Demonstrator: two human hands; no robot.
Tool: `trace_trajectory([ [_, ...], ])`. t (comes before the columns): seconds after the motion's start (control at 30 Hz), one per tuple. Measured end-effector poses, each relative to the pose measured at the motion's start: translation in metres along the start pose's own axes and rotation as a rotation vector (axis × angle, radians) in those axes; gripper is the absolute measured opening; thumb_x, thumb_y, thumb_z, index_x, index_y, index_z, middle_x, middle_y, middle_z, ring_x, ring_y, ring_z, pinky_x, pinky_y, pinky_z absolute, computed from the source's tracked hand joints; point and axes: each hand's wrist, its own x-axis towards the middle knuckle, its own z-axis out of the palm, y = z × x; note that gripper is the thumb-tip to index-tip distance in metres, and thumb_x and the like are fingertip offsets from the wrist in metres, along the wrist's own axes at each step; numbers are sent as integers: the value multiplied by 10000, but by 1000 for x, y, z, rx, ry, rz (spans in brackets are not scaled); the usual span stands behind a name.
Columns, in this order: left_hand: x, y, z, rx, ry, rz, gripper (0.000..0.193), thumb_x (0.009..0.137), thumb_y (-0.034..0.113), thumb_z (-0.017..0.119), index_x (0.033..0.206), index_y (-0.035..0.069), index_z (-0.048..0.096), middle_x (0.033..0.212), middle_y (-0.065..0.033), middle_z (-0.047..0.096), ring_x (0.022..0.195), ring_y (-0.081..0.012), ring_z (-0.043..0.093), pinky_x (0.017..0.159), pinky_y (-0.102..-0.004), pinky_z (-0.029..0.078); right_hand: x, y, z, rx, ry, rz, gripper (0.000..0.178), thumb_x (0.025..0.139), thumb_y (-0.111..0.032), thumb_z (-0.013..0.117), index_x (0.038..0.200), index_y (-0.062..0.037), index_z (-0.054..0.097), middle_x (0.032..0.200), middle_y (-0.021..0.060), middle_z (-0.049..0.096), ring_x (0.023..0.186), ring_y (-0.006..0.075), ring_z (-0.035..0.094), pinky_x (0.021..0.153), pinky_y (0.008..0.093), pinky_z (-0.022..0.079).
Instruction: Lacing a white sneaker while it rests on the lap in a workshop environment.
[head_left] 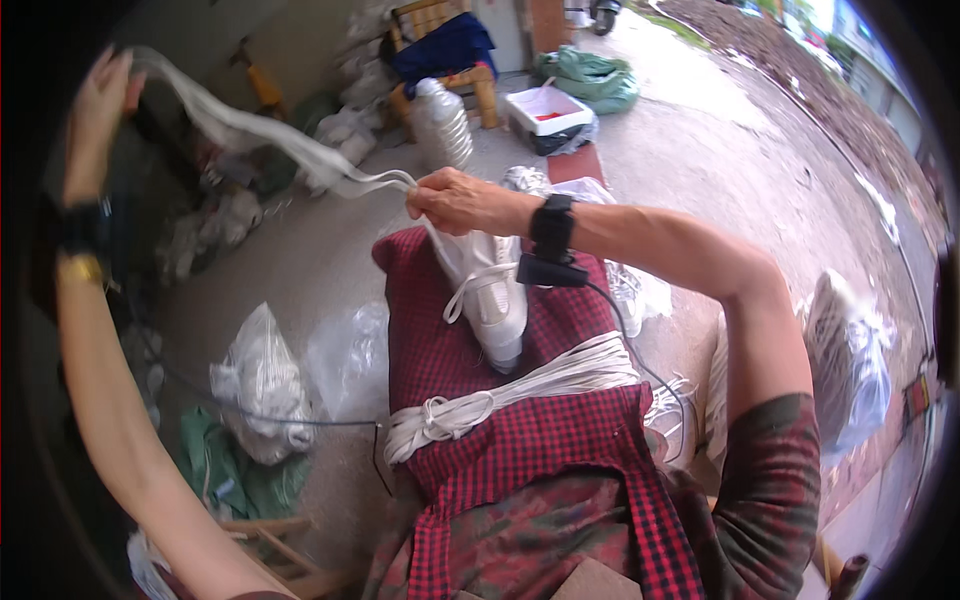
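Left hand point(100, 90), upper left of frame: blurred and close to the dark rim, fingers apparently closed on the far end of a lace point(260, 132).

Right hand point(452, 202), centre: fingers pinched firmly on the same lace, just above the shoe; black strap point(552, 228) at the wrist.

Lace: white, doubled, slanting from upper left down to centre.

Shoe point(492, 315), one, white: centre of frame, toe toward the lower edge, lying on the apron point(420, 280), red and black check.

Lace bundle point(530, 385), white, knotted at its left part: across the apron, just below the shoe's toe.

Surroundings: clear bottle point(442, 130), chair point(484, 108) with blue cloth point(450, 55), white tub point(548, 125) and green sack point(605, 85), upper middle; white bag point(262, 370) and clear bag point(350, 345), lower left.
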Motion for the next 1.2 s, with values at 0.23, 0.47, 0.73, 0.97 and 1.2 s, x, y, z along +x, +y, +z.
trace_trajectory([
  [0.23, -273, 208, 92, -440, -707, -70, 135, 882, 159, 643, 924, 31, 652, 880, -91, 609, 801, -207, 599, 684, -318, 482, -20, 52, -24, 69, -110, 125, 145, 970, -119, 491, 939, -9, 580, 707, -10, 451, 548, 48, 458, 441, 228, 386],
  [0.47, -343, 225, 130, -762, -892, -406, 246, 744, 192, 803, 789, -2, 658, 806, -76, 563, 674, -165, 547, 626, -300, 472, -21, 32, -18, -246, -81, -31, 115, 928, -91, 512, 949, 3, 574, 731, 6, 498, 627, 110, 512, 527, 269, 464],
  [0.73, -318, 171, 145, -935, -1204, -293, 226, 697, 129, 826, 708, -8, 647, 792, -38, 581, 648, -116, 570, 585, -268, 460, -20, 36, -21, 232, -206, 98, 106, 979, -75, 476, 947, 8, 534, 609, -73, 348, 497, 30, 314, 405, 228, 287],
  [0.97, -305, 212, 116, -645, -675, -217, 252, 740, 40, 716, 980, 13, 643, 938, -110, 604, 869, -251, 613, 743, -357, 498, -17, 35, -20, 245, -207, 136, 126, 970, -94, 495, 924, 12, 545, 618, -76, 345, 504, 17, 321, 405, 210, 283],
  [1.2, -354, 276, 109, -728, -840, 98, 361, 747, -28, 667, 1107, -26, 632, 1130, -150, 603, 1091, -331, 543, 962, -405, 450, 41, 43, -43, -807, 125, -341, 92, 815, -31, 606, 903, -5, 603, 833, 118, 601, 731, 263, 631, 634, 378, 545],
])
